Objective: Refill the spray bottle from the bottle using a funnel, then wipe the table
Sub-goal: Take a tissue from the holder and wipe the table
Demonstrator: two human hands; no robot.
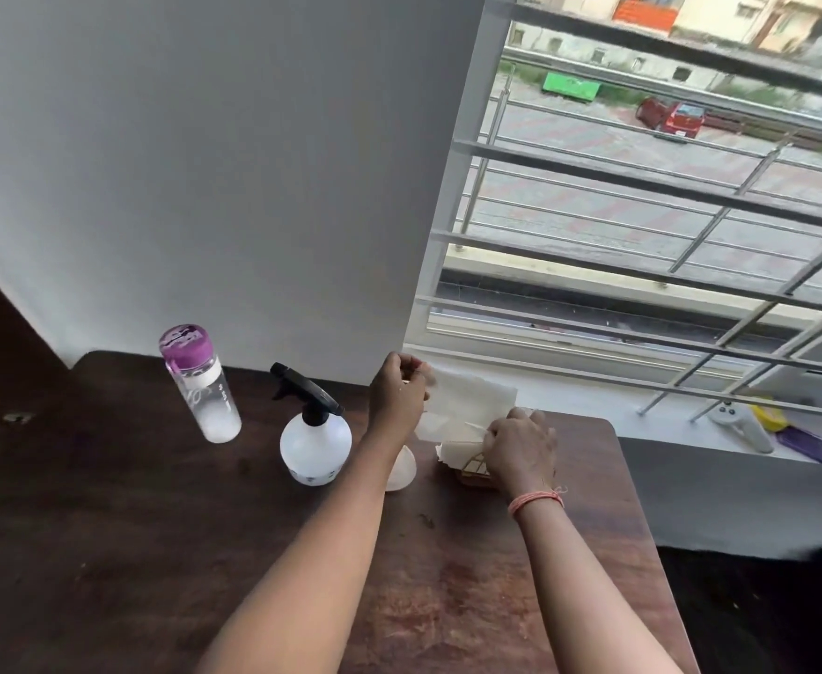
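On the dark wooden table (156,552) stands a clear bottle (201,384) with a purple cap, a little liquid at its bottom. To its right is the white spray bottle (315,440) with its black trigger head on. A pale funnel (402,471) lies partly hidden behind my left forearm. My left hand (397,396) pinches the upper corner of a white tissue (467,403) and holds it lifted. My right hand (521,449) grips the tissue's lower edge over a woven tissue holder (472,471).
A white wall rises behind the table. To the right is a barred window with a sill (691,425) holding a white controller (742,425) and coloured items. The table's right edge runs close to my right forearm.
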